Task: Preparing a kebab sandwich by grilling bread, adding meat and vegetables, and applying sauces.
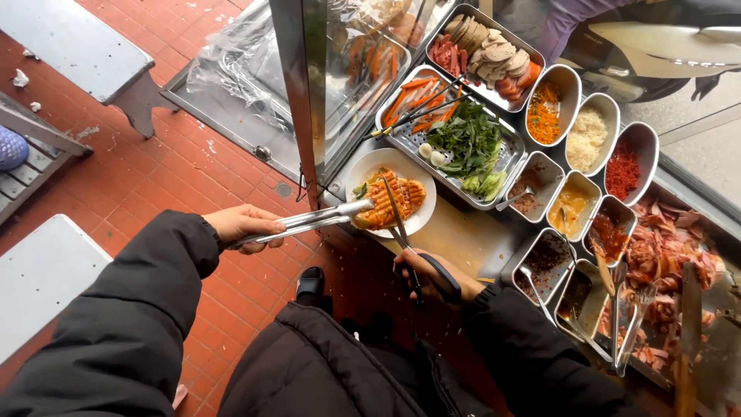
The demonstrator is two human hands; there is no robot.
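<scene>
Two hands work over the white plate (421, 220) at the left end of the steel bench (463, 243); the left hand (245, 224) has its grip closed around metal tongs (309, 222), whose tips pinch the near-left edge of the grilled, orange-striped piece of food (390, 199) lying on that plate; the right hand (432, 276) is wrapped tight on the dark handles of scissors (401, 232), blades pointing far, up over the food; whether the blades stand apart or shut I cannot tell. To cut cleanly, it seems best to keep the tongs steady and low so the piece stays flat on the plate, and to bring the blades across the stripes close beside the tong tips; a loose pinch could let the piece slide toward the tray of green herbs (467, 139) just right of the plate; small steel sauce tubs (575, 205) sit further right.
</scene>
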